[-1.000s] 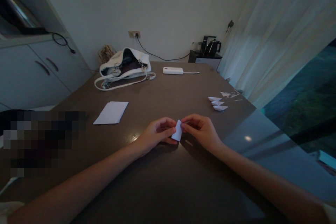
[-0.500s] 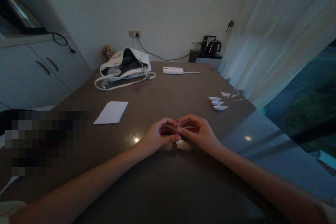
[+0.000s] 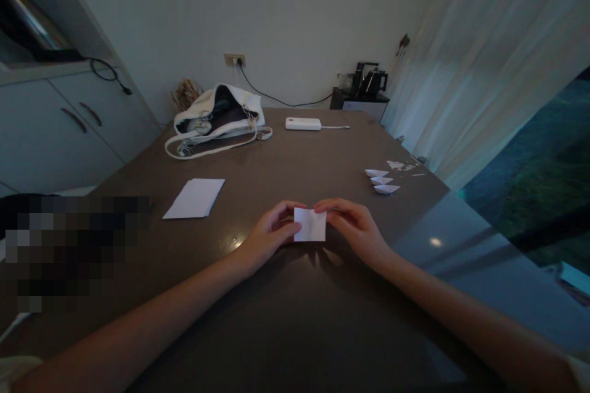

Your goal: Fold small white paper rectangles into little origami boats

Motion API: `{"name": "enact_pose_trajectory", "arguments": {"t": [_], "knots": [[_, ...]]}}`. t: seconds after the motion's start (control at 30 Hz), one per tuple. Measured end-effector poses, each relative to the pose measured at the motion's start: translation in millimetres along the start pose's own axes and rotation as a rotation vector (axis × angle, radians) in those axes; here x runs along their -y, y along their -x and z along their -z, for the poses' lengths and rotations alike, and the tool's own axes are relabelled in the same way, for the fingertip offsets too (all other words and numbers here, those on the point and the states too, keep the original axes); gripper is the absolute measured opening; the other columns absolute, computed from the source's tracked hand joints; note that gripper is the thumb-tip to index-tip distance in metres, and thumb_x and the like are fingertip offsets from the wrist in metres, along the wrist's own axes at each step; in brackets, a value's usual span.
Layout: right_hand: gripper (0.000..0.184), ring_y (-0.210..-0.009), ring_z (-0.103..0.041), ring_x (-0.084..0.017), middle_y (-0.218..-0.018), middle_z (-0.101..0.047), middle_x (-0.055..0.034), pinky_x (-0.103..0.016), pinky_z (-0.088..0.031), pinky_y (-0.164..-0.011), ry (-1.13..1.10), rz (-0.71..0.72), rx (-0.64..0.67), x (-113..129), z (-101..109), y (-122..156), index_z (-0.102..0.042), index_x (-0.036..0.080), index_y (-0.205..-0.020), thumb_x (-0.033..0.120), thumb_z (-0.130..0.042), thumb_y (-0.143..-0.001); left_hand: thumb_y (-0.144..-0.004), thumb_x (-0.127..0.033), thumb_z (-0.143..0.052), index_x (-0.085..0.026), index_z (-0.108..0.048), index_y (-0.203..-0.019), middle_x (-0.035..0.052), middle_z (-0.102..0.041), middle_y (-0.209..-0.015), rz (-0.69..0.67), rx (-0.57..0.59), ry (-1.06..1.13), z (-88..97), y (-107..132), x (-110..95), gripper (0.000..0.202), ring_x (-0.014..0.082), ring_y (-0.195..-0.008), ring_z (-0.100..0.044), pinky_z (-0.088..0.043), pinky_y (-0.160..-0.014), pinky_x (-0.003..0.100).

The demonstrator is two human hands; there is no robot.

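A small white folded paper (image 3: 310,225) is held just above the dark brown table (image 3: 286,319), its flat face turned toward me. My left hand (image 3: 267,237) pinches its left edge between thumb and fingers. My right hand (image 3: 353,228) pinches its right edge the same way. Both forearms reach in from the near edge of the table.
A folded white sheet (image 3: 195,198) lies to the left. Three small folded paper boats (image 3: 381,180) and paper scraps (image 3: 402,165) sit at the right. A white handbag (image 3: 216,120) and a white power bank (image 3: 303,124) with a cable lie at the far end. Curtains hang on the right.
The paper was edge-on between my fingertips half a second ago; now it is turned and spread flat toward me, held by both side edges. My hands have moved slightly apart.
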State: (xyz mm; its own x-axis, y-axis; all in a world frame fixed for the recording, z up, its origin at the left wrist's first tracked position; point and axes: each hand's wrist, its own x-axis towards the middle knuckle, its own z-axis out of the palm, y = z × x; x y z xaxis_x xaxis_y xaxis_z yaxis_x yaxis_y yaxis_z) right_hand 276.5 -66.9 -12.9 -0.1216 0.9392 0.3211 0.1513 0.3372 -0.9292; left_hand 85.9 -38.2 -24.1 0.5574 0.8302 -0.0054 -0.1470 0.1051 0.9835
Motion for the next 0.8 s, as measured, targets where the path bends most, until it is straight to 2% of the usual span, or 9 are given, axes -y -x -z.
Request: {"name": "enact_pose_trajectory", "arguments": {"t": [0.1, 0.27, 0.33, 0.43, 0.5, 0.6, 0.7, 0.8], "knots": [[0.017, -0.094, -0.062, -0.018, -0.095, -0.067, -0.0062, -0.033, -0.051, -0.081, 0.042, 0.001, -0.008, 1, -1, 1, -0.068, 0.019, -0.08, 0.028, -0.054, -0.084, -0.075, -0.019, -0.062, -0.018, -0.056, -0.105, 0.0047, -0.063, -0.099, -0.016, -0.035, -0.071, 0.6, 0, -1, 0.031, 0.0178, -0.089, -0.061, -0.049, -0.073, 0.027], [0.015, -0.083, -0.064, -0.017, -0.092, -0.067, -0.006, -0.027, -0.054, -0.068, 0.202, -0.089, 0.071, -4, -3, 4, -0.067, 0.018, -0.088, 0.029, -0.064, -0.078, -0.077, -0.027, -0.064, -0.015, -0.059, -0.098, 0.006, -0.065, -0.092, -0.064, -0.047, -0.239, -0.1, 0, -2, 0.025, 0.0183, -0.083, -0.063, -0.049, -0.07, 0.028], [0.013, -0.079, -0.064, -0.016, -0.088, -0.068, -0.0049, -0.027, -0.053, -0.067, 0.241, -0.108, 0.1, -8, -3, 4, -0.067, 0.018, -0.089, 0.026, -0.063, -0.079, -0.079, -0.028, -0.062, -0.015, -0.061, -0.095, 0.0062, -0.066, -0.089, -0.077, -0.084, -0.369, -0.5, 1, -2, 0.022, 0.0183, -0.08, -0.063, -0.048, -0.069, 0.028], [0.012, -0.071, -0.063, -0.015, -0.083, -0.067, -0.004, -0.027, -0.053, -0.064, 0.312, -0.112, 0.106, -11, -2, 4, -0.068, 0.018, -0.089, 0.023, -0.064, -0.078, -0.081, -0.027, -0.06, -0.015, -0.065, -0.09, 0.004, -0.066, -0.077, -0.112, -0.166, -0.697, -0.9, 3, -4, 0.016, 0.0168, -0.07, -0.061, -0.046, -0.063, 0.027], [0.01, -0.067, -0.06, -0.014, -0.082, -0.066, -0.004, -0.027, -0.051, -0.062, 0.418, -0.059, 0.124, -10, -2, 4, -0.069, 0.018, -0.086, 0.02, -0.064, -0.078, -0.079, -0.026, -0.061, -0.017, -0.067, -0.088, 0.0014, -0.064, -0.069, -0.152, -0.195, -0.898, -1.0, 4, -6, 0.014, 0.0155, -0.063, -0.057, -0.042, -0.059, 0.026], [0.01, -0.079, -0.059, -0.017, -0.091, -0.066, -0.0059, -0.032, -0.049, -0.073, 0.608, 0.114, 0.165, -9, -2, 4, -0.071, 0.019, -0.084, 0.015, -0.063, -0.078, -0.076, -0.026, -0.065, -0.019, -0.068, -0.089, 0.0007, -0.063, -0.069, -0.189, -0.203, -1.056, -0.6, 5, -8, 0.015, 0.0159, -0.063, -0.057, -0.04, -0.058, 0.026], [0.016, -0.091, -0.055, -0.021, -0.095, -0.065, -0.007, -0.036, -0.045, -0.082, 0.728, 0.244, 0.206, -8, -2, 5, -0.071, 0.02, -0.091, 0.014, -0.061, -0.08, -0.074, -0.029, -0.067, -0.018, -0.068, -0.087, 0.0014, -0.064, -0.068, -0.152, -0.206, -1.107, 1.3, 4, -9, 0.017, 0.017, -0.063, -0.058, -0.039, -0.057, 0.025], [0.022, -0.089, -0.053, -0.021, -0.092, -0.065, -0.0077, -0.035, -0.045, -0.08, 0.791, 0.26, 0.267, -7, -2, 6, -0.07, 0.02, -0.099, 0.013, -0.057, -0.084, -0.074, -0.033, -0.068, -0.018, -0.066, -0.08, 0.0008, -0.064, -0.064, -0.076, -0.209, -1.079, 4.8, 5, -9, 0.017, 0.0165, -0.058, -0.057, -0.038, -0.053, 0.025]]}}
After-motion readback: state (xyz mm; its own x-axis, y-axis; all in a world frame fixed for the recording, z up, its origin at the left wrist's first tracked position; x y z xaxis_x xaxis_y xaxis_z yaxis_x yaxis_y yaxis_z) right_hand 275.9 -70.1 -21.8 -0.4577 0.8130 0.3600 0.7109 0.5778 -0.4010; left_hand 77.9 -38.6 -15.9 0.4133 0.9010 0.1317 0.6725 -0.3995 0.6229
